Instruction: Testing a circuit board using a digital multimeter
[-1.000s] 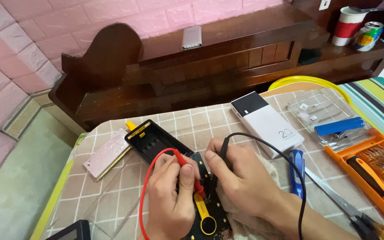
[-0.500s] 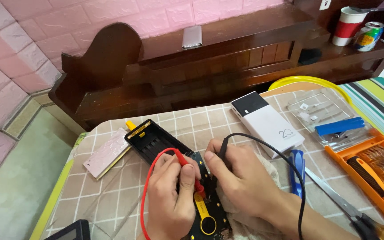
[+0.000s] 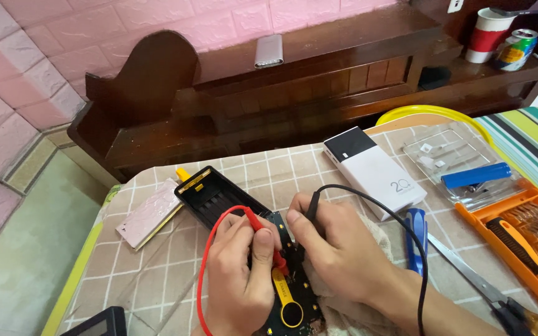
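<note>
Both hands down on the circuit board [image 3: 294, 292], which lies on the checked desk [image 3: 157, 274] right in front of the person, next to an open black plastic case [image 3: 210, 198].

Left hand [image 3: 238, 274] clenched round the red probe [image 3: 269, 239], tip pressed on the board beside a yellow part [image 3: 284, 298]. Red lead [image 3: 210, 249] loops out left of the wrist and back down off frame.

Right hand [image 3: 337, 249] pinches the black probe [image 3: 311, 205] between thumb and fingers, tip angled down at the board's top edge. Can't tell the exact contact point, fingers hide it. Black lead [image 3: 393, 218] arcs over the right hand and runs down along the forearm.

Right wrist rests on a beige cloth [image 3: 381, 233].

Around it:
- white power bank [image 3: 375, 171] with a black end, just beyond the right hand
- blue-handled tool [image 3: 416, 239] beside the right forearm
- orange screwdriver bit tray [image 3: 524, 239] at the right edge, a blue cylinder [image 3: 476, 176] and a clear plastic lid [image 3: 453, 152] beyond it
- pink flat panel [image 3: 152, 213] left of the black case
- corner of a dark meter [image 3: 98, 323] at bottom left
- dark wooden bench behind the desk [image 3: 319, 81], a silver power bank [image 3: 269, 51] lying on it, a red-and-white cup [image 3: 488, 34] and a drink can [image 3: 517, 48] at its right end
</note>
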